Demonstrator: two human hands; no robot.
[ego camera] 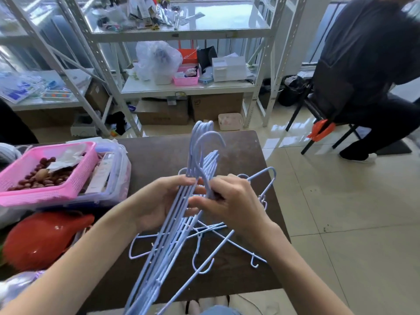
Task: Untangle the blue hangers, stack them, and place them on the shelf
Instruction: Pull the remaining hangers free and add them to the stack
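Note:
A stack of several light-blue wire hangers (168, 226) stands on edge above the dark brown table (159, 151), hooks pointing away from me. My left hand (156, 201) grips this stack near the necks. My right hand (231, 201) pinches the neck of one more blue hanger (205, 169), whose hook rises beside the stack's hooks. Under my hands, a few loose blue hangers (218, 242) lie crossed on the table. The white metal shelf (188, 87) stands beyond the table's far edge.
A pink basket (47, 192) of red dates rests on a clear plastic box (118, 169) at the table's left. A red plastic object (43, 237) lies near the front left. A person in dark clothes (368, 64) sits on a chair at the right.

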